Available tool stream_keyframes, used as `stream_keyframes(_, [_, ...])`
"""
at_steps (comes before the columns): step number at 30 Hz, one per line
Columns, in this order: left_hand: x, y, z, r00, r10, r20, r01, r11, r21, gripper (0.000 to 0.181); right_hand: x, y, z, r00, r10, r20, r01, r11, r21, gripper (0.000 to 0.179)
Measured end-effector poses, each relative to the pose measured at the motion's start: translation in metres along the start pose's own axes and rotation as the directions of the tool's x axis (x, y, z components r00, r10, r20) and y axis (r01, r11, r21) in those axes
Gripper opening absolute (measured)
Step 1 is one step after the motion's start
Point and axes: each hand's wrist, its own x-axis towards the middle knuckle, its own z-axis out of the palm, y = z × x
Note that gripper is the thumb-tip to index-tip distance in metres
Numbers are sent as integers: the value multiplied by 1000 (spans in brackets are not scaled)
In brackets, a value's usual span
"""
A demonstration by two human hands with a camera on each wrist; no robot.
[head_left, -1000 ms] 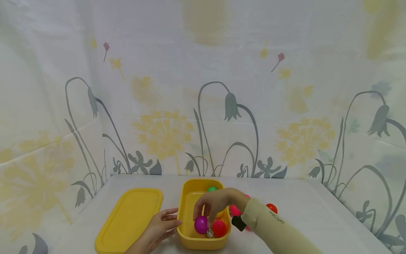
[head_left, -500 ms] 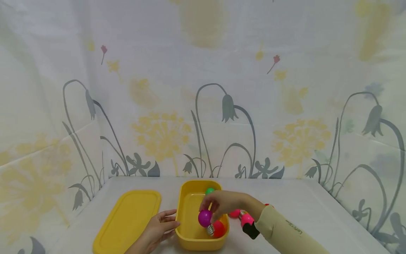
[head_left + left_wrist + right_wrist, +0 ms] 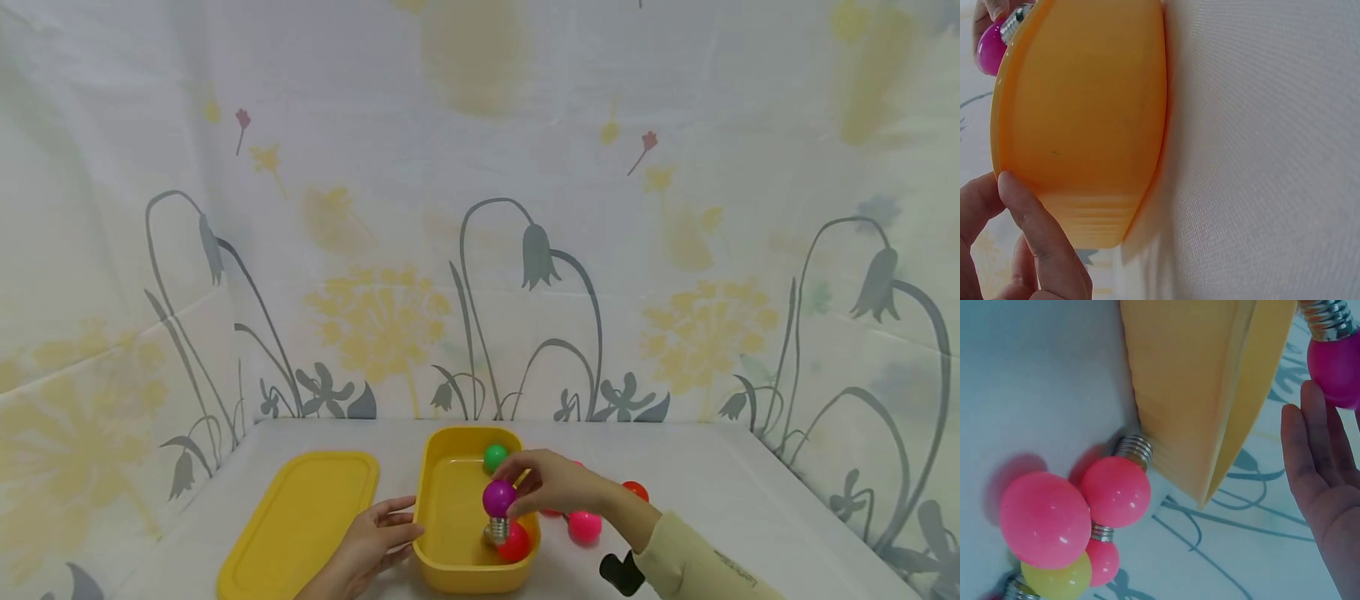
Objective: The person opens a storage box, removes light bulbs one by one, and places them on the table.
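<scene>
A purple light bulb (image 3: 499,498) is pinched by its globe in my right hand (image 3: 558,485), its silver screw base pointing down over the yellow box (image 3: 442,577). In the right wrist view the bulb (image 3: 1335,369) shows above the rim. My left hand (image 3: 375,537) holds the box's left side. Seen from the left wrist, the thumb and a finger (image 3: 1025,206) pinch the rim. Inside the box, a red bulb (image 3: 514,543) lies at the near right and a green bulb (image 3: 495,458) at the far right.
The yellow lid (image 3: 303,521) lies flat left of the box. To its right, on the white cloth, are a pink bulb (image 3: 585,527), a red bulb (image 3: 636,490) and a yellow bulb (image 3: 1059,575). A flowered cloth (image 3: 480,208) hangs behind.
My right hand has lifted the purple bulb up and to the right from low in the box, turning its base downward. The left hand keeps its place at the box's side.
</scene>
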Motion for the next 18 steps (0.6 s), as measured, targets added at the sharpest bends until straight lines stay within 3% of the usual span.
stream_keyframes(9, [1,-1,-1,1000,-3,2,3,1000,2,58,-11,15,5,983,49,-175,-25,990,138,39])
stream_keyframes(18, [3,-1,0,999,-24,-28,24,1000,20,58,-23,24,11,958,102,-269,-57,984,171,47])
